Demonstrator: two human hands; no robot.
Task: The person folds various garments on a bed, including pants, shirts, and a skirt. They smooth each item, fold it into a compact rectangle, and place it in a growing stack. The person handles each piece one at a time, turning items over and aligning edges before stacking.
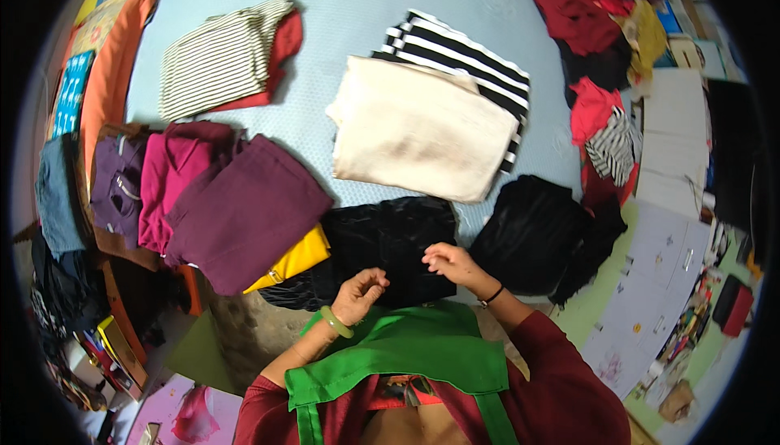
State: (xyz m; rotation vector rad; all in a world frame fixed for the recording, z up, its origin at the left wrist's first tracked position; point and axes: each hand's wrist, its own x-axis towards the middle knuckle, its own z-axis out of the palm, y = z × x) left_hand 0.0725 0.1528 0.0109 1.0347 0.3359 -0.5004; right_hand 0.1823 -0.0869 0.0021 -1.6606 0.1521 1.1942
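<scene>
A black velvety garment lies flat at the bed's near edge, in front of my green apron. Over its left part hovers my left hand, fingers loosely curled and the thumb apart, with nothing in it. My right hand is above the garment's right side, its fingers bent and empty. Whether either hand touches the cloth is hard to tell. Right of it sits a bunched black garment. A folded cream cloth rests beyond, partly covering a black-and-white striped garment.
On the left are folded plum trousers, a yellow cloth and a magenta garment. A finely striped garment covers a red one on the light blue bed. Mixed clothes line the right edge, near a drawer cabinet.
</scene>
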